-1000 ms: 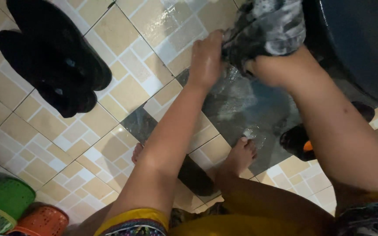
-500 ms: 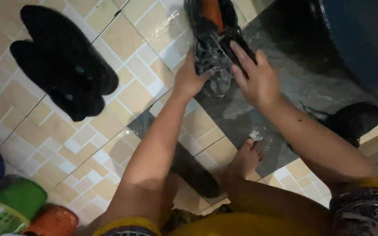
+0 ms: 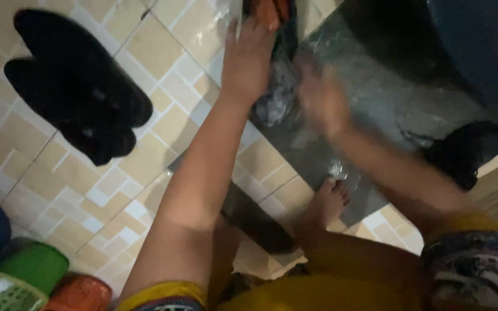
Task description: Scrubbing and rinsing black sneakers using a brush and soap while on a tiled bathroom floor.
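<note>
A wet black and grey shoe with an orange inside (image 3: pixel 278 75) lies on the wet tiled floor near the top of the view. My left hand (image 3: pixel 249 55) presses down on its left side and grips it. My right hand (image 3: pixel 321 98) is blurred by motion and lies against the shoe's right side; I cannot tell whether it grips anything. My bare foot (image 3: pixel 327 201) rests on the wet tiles below the shoe.
A pair of black shoes (image 3: pixel 82 98) lies on the tiles at the upper left. Another black shoe (image 3: pixel 468 150) sits at the right beside a large dark tub (image 3: pixel 479 52). Green (image 3: pixel 15 282) and orange (image 3: pixel 79 294) baskets stand at the bottom left.
The shoe, earlier held up in both hands, now lies on the floor. My left hand has settled on it, and my right hand sweeps quickly along its side.
</note>
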